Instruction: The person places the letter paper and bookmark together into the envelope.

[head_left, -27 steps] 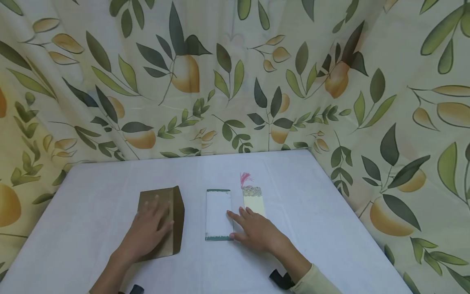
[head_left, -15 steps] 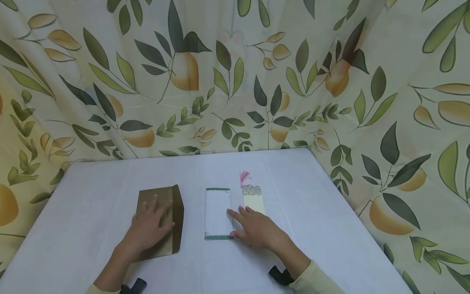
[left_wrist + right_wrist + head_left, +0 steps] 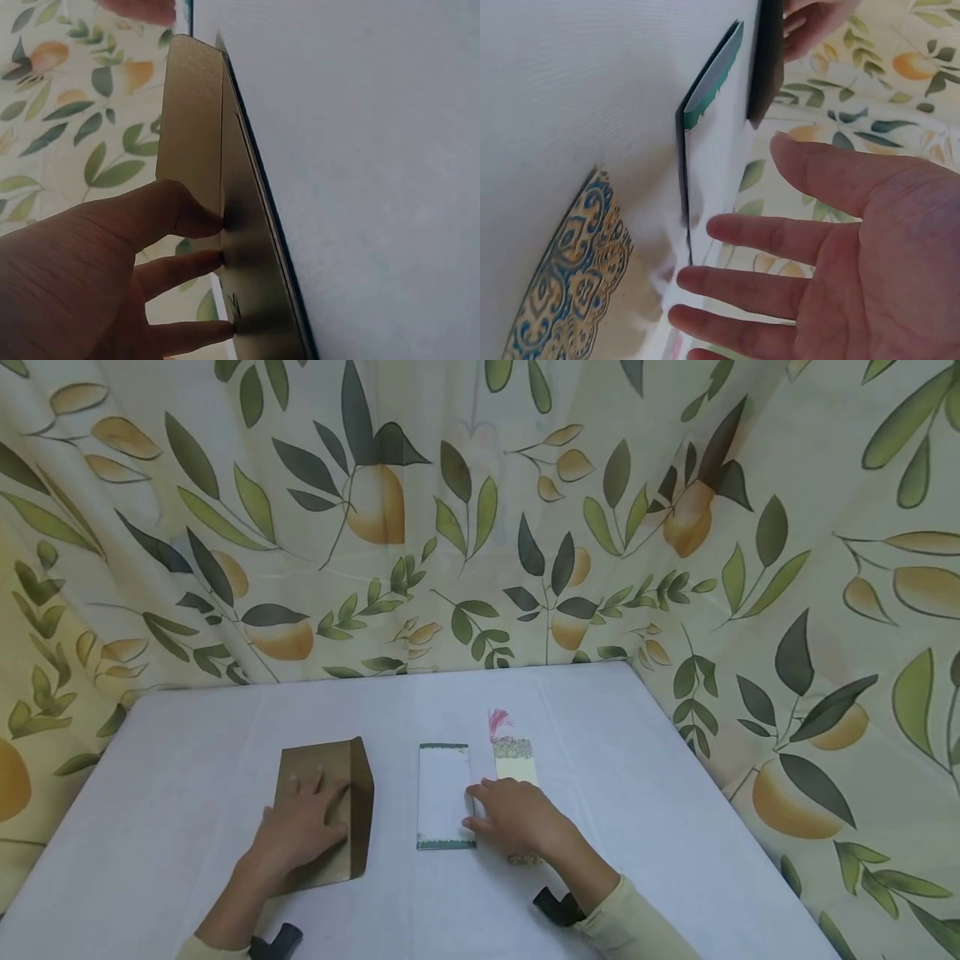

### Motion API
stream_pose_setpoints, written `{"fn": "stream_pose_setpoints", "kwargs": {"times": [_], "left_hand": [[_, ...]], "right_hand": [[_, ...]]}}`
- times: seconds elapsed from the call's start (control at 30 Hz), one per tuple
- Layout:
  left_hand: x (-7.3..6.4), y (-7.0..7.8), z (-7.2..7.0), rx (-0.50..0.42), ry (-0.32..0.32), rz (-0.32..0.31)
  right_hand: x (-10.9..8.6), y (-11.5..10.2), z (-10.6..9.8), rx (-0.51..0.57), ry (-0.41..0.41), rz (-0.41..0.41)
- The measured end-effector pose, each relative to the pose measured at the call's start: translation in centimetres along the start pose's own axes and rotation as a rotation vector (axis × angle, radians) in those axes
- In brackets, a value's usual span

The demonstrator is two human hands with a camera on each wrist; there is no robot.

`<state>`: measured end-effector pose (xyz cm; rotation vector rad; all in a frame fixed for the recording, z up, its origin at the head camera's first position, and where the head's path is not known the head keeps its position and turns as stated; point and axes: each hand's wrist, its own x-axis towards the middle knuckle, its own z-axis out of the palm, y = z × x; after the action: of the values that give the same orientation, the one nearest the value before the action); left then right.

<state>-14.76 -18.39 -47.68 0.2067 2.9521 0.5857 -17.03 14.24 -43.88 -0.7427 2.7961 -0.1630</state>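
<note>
My left hand [image 3: 298, 833] rests on a brown envelope [image 3: 321, 757] at the left of the table. In the left wrist view its fingers are spread, and thumb and fingertips touch the envelope's face, beside the raised flap [image 3: 193, 112]. At the right, my right hand [image 3: 516, 817] is by the right edge of a white card [image 3: 442, 795] with green ends. The right wrist view shows these fingers straight and apart, reaching to the card's edge; contact is unclear. Under that hand lies a cream bookmark [image 3: 514, 767] with patterned ends and a pink tassel [image 3: 498, 723]. Its middle is hidden.
A white cloth [image 3: 660, 868] covers the table. Behind and around it hangs a curtain [image 3: 480, 552] printed with leaves and fruit. A black strap [image 3: 558, 908] sits on each wrist.
My right hand has shifted slightly, its fingers drawn nearer together, and the bookmark's lower patterned end now shows beneath it. The left hand stays on the envelope with hardly any movement.
</note>
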Motion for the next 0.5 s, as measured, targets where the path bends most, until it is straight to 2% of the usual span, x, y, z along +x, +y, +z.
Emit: {"fn": "stream_pose_setpoints", "kwargs": {"times": [0.27, 0.5], "left_hand": [[0.07, 0.31, -0.01, 0.016, 0.028, 0.015], [-0.20, 0.79, 0.01, 0.012, -0.034, -0.007]], "right_hand": [[-0.43, 0.79, -0.13, 0.002, 0.004, 0.031], [-0.36, 0.61, 0.09, -0.019, -0.011, 0.008]]}}
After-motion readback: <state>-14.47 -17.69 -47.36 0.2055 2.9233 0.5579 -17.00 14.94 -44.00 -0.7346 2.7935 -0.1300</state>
